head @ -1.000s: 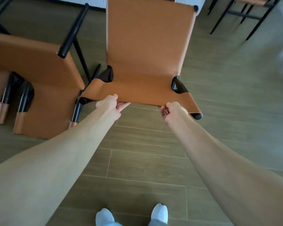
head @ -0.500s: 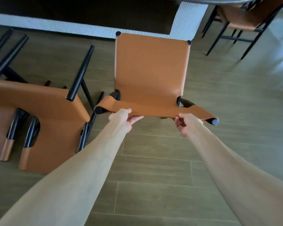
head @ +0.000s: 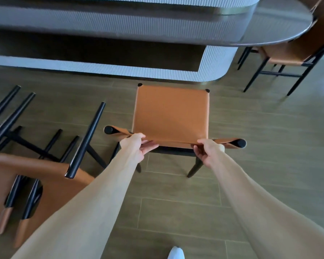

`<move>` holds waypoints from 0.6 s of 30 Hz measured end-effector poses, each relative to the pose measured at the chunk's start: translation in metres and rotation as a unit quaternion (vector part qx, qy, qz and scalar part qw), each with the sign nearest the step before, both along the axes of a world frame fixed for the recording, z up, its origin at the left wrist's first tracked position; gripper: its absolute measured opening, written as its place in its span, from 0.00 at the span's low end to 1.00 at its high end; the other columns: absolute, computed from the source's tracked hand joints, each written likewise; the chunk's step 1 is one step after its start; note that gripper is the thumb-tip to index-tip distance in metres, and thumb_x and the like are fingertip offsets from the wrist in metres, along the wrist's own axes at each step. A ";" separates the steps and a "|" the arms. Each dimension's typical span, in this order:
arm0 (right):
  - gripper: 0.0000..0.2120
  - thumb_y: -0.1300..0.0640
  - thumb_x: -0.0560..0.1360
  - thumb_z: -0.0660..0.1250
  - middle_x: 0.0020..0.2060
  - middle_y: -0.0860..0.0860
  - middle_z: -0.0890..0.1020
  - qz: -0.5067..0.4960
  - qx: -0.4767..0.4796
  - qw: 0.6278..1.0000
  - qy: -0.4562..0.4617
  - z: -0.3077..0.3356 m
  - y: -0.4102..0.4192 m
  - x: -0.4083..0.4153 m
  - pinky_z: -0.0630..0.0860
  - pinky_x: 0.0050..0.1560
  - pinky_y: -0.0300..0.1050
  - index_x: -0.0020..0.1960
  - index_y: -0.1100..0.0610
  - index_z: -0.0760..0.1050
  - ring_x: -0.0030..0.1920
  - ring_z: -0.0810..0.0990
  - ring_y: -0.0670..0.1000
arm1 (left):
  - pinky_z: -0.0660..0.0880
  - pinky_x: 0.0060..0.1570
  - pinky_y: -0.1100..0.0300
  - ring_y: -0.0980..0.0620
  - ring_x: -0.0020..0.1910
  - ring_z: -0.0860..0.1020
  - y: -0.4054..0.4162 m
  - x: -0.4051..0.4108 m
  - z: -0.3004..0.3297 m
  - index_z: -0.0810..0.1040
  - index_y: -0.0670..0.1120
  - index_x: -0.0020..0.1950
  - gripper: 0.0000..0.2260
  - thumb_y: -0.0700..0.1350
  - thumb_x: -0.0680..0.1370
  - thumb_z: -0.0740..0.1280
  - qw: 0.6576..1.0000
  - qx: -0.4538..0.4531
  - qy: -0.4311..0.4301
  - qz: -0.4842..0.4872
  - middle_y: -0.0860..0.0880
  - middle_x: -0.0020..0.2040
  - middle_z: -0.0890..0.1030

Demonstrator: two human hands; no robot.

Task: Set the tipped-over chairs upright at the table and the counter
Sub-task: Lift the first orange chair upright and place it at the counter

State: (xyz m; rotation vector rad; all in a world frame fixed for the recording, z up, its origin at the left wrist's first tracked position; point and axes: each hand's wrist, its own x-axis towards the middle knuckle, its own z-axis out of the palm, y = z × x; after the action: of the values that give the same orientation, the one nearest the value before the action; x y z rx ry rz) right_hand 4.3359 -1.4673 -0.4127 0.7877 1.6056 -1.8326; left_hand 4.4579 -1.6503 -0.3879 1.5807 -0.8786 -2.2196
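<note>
Both hands grip the top edge of the backrest of a tan leather chair [head: 170,116] that stands on its legs in front of the ribbed counter [head: 120,70]. The left hand [head: 137,146] has its fingers [head: 148,145] curled under the folded leather rim with the thumb over the top, clamped on it just right of the left black post end. The right hand [head: 207,151] mirrors this, its fingers [head: 198,152] hooked beneath the rim and the thumb lying along the top, close to the right post end. The chair's seat stretches away from the hands toward the counter base, its far corners just short of it, and two dark legs reach the wood-look floor [head: 269,146] below the hands. To the left, a second chair [head: 45,174] of the same kind lies tipped over, its black legs pointing up and away, well clear of both hands. Another chair [head: 292,51] stands upright at the right, tucked under the rounded tabletop [head: 281,28]. A white shoe tip [head: 176,253] shows at the bottom edge.
</note>
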 end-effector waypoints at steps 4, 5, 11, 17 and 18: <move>0.16 0.69 0.74 0.70 0.45 0.65 0.84 0.009 0.008 1.000 -0.004 0.004 -0.022 -0.041 0.77 0.23 0.39 0.61 0.68 0.72 0.24 0.83 0.54 | 0.83 0.33 0.39 0.36 0.38 0.86 -0.022 -0.039 0.004 0.74 0.37 0.60 0.11 0.29 0.78 0.65 1.000 -0.002 -0.017 -0.013 0.33 0.54 0.81; 0.16 0.69 0.74 0.70 0.44 0.65 0.84 0.008 0.011 1.000 -0.003 0.005 -0.025 -0.049 0.77 0.23 0.39 0.61 0.68 0.72 0.24 0.83 0.55 | 0.83 0.33 0.39 0.36 0.39 0.86 -0.026 -0.048 0.004 0.74 0.37 0.61 0.12 0.30 0.78 0.66 1.000 -0.003 -0.021 -0.017 0.33 0.55 0.81; 0.13 0.68 0.74 0.70 0.44 0.64 0.84 0.012 0.027 1.000 -0.006 0.005 -0.045 -0.087 0.77 0.23 0.39 0.57 0.67 0.73 0.24 0.83 0.55 | 0.83 0.31 0.41 0.41 0.40 0.85 -0.049 -0.087 0.002 0.76 0.37 0.62 0.13 0.32 0.77 0.68 0.997 -0.020 -0.055 -0.042 0.37 0.53 0.83; 0.10 0.68 0.74 0.70 0.41 0.62 0.82 0.006 0.031 0.999 -0.009 0.009 -0.065 -0.125 0.77 0.23 0.38 0.53 0.65 0.72 0.21 0.81 0.52 | 0.83 0.29 0.45 0.41 0.41 0.85 -0.072 -0.129 0.003 0.77 0.36 0.61 0.13 0.33 0.77 0.68 0.995 -0.015 -0.077 -0.055 0.37 0.53 0.84; 0.10 0.68 0.74 0.69 0.41 0.62 0.82 0.005 0.037 0.999 -0.012 0.009 -0.069 -0.132 0.77 0.22 0.38 0.53 0.65 0.72 0.21 0.81 0.52 | 0.83 0.29 0.45 0.41 0.41 0.85 -0.076 -0.135 0.002 0.76 0.36 0.61 0.13 0.32 0.77 0.68 0.995 -0.019 -0.082 -0.052 0.36 0.53 0.83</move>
State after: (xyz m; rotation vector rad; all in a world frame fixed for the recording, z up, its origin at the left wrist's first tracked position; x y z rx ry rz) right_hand 4.2044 -1.5362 -0.4041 0.8304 1.6679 -1.7580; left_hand 4.3228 -1.7262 -0.3858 1.7563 -1.0650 -2.1496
